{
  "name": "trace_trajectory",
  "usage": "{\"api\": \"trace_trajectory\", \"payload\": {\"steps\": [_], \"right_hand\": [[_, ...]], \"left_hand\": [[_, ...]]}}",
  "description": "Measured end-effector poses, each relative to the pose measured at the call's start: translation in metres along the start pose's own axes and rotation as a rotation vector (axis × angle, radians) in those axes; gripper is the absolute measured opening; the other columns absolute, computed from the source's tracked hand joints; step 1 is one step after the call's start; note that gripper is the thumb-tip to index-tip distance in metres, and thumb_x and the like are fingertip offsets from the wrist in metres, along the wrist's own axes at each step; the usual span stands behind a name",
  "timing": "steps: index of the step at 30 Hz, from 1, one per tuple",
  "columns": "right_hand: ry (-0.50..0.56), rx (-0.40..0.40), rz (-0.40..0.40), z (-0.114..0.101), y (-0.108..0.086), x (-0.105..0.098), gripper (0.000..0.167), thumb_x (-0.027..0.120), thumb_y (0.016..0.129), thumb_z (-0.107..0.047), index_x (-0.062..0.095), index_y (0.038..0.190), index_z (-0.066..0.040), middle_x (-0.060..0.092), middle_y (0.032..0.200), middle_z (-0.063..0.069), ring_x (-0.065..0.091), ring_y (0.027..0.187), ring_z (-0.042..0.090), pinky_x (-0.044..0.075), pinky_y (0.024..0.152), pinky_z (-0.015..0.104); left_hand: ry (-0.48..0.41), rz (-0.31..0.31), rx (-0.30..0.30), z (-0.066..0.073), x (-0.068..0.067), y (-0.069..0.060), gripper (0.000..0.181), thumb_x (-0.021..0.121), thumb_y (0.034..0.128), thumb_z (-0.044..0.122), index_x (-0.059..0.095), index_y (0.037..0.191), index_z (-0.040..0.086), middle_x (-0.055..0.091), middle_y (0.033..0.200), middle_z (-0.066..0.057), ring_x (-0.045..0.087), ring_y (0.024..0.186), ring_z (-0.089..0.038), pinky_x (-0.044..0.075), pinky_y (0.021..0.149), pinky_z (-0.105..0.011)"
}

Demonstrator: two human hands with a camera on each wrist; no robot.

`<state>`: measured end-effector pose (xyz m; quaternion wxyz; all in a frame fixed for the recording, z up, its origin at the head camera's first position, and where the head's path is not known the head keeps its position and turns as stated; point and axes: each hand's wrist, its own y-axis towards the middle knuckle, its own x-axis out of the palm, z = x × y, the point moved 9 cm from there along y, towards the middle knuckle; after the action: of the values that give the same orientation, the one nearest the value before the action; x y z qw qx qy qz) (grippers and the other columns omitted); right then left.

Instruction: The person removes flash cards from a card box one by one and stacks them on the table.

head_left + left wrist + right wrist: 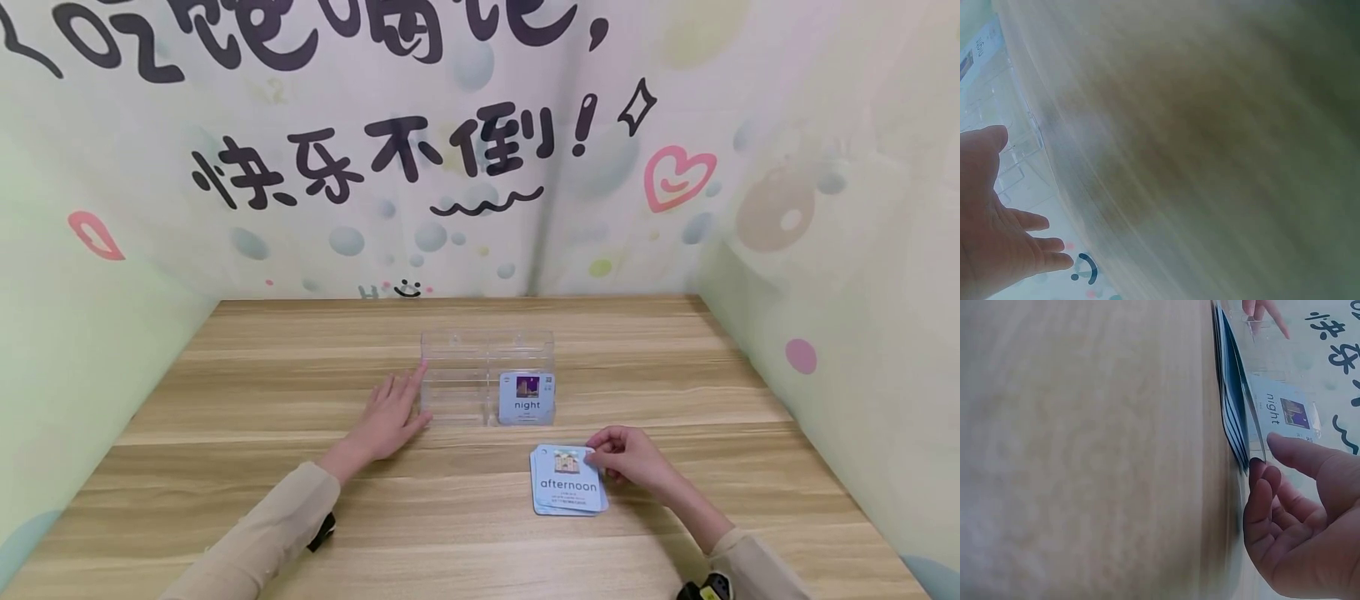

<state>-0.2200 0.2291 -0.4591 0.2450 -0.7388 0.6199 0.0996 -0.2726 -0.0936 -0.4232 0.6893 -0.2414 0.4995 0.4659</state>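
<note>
A clear plastic card holder (454, 387) stands on the table, and a blue "night" card (527, 408) sits in its right compartment. My left hand (388, 421) touches the holder's left side with its fingers extended; the left wrist view shows the same spread fingers. In front of the holder lies a small stack of blue cards, the "afternoon" card (567, 485) on top. My right hand (630, 458) pinches that card at its upper right corner between thumb and fingers. In the right wrist view the top card's edge is lifted a little off the stack (1230, 406).
The wood-grain table (420, 533) reaches back to a white printed backdrop (360, 250) with black lettering. Pale curtain-like walls stand along the left and right table edges.
</note>
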Motion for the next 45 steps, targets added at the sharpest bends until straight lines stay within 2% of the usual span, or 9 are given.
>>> {"api": "trace_trajectory", "payload": {"steps": [10, 16, 23, 35, 40, 45], "right_hand": [[-0.071, -0.09, 0.041, -0.016, -0.006, -0.006, 0.016, 0.065, 0.078, -0.002, 0.061, 0.091, 0.006, 0.057, 0.07, 0.005, 0.05, 0.054, 0.014, 0.044, 0.044, 0.023], [-0.167, -0.173, 0.087, -0.036, -0.007, -0.014, 0.02, 0.067, 0.076, -0.006, 0.062, 0.092, 0.006, 0.058, 0.07, 0.004, 0.049, 0.058, 0.013, 0.041, 0.045, 0.021], [-0.221, -0.196, 0.073, -0.046, -0.003, -0.01, 0.022, 0.069, 0.077, -0.011, 0.063, 0.093, 0.003, 0.057, 0.071, 0.002, 0.05, 0.06, 0.012, 0.041, 0.049, 0.021], [-0.176, -0.2, 0.072, -0.054, 0.005, -0.003, 0.025, 0.07, 0.076, -0.012, 0.063, 0.095, 0.003, 0.06, 0.076, 0.003, 0.055, 0.066, 0.014, 0.046, 0.055, 0.022], [-0.163, -0.245, 0.1, -0.062, 0.01, -0.004, 0.025, 0.069, 0.078, -0.012, 0.063, 0.096, 0.004, 0.063, 0.079, 0.005, 0.057, 0.07, 0.015, 0.048, 0.061, 0.023], [-0.144, -0.262, 0.139, -0.066, 0.014, -0.006, 0.025, 0.069, 0.079, -0.011, 0.062, 0.097, 0.005, 0.063, 0.081, 0.006, 0.057, 0.072, 0.015, 0.048, 0.062, 0.022]], "left_hand": [[-0.004, 0.004, 0.0, 0.0, -0.001, 0.0, 0.075, 0.05, 0.0924, 0.035, 0.002, 0.147, 0.015, 0.025, 0.141, -0.03, 0.019, 0.127, -0.053, 0.015, 0.1, -0.065], [-0.001, 0.004, -0.002, 0.0, -0.002, -0.001, 0.075, 0.05, 0.0923, 0.035, 0.002, 0.147, 0.015, 0.025, 0.141, -0.031, 0.018, 0.127, -0.053, 0.015, 0.1, -0.065], [0.0, 0.001, 0.002, 0.001, -0.002, -0.001, 0.075, 0.05, 0.0925, 0.035, 0.003, 0.147, 0.014, 0.025, 0.141, -0.031, 0.019, 0.127, -0.053, 0.016, 0.1, -0.065], [-0.004, -0.003, 0.001, 0.002, -0.002, -0.002, 0.075, 0.05, 0.0927, 0.034, 0.003, 0.147, 0.014, 0.025, 0.141, -0.031, 0.018, 0.127, -0.053, 0.016, 0.1, -0.065], [-0.006, -0.004, 0.002, 0.002, -0.002, -0.001, 0.075, 0.05, 0.0927, 0.034, 0.003, 0.147, 0.014, 0.025, 0.141, -0.031, 0.018, 0.127, -0.053, 0.015, 0.1, -0.065], [-0.005, -0.005, -0.001, 0.001, -0.001, -0.001, 0.075, 0.05, 0.0927, 0.034, 0.003, 0.147, 0.014, 0.025, 0.141, -0.03, 0.018, 0.128, -0.053, 0.015, 0.101, -0.065]]}}
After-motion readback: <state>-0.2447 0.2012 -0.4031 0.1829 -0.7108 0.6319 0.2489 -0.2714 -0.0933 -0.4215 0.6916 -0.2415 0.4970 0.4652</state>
